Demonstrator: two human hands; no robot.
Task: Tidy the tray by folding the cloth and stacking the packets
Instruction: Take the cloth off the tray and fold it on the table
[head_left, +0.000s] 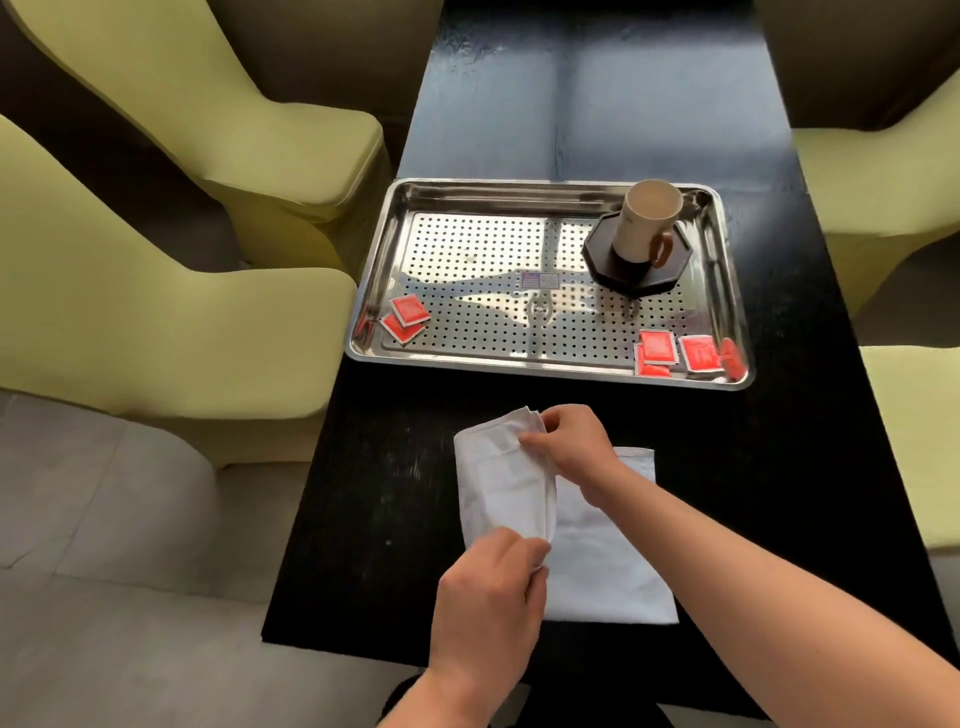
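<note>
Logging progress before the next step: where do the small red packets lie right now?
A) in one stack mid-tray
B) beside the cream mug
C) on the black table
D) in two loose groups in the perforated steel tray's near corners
D: some small red packets lie in the near-left corner of the perforated steel tray, the rest in its near-right corner, not in one stack.

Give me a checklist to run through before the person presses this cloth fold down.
1. Left hand pinches the cloth at its near corner: ok.
2. Right hand pinches the far corner: ok.
3. Cloth lies on the table, apart from the tray: ok.
4. Folded flap lined up with the layer below: not ok, it sits askew.
5. Packets stacked: not ok, they lie in two loose groups in the tray's near corners.
</note>
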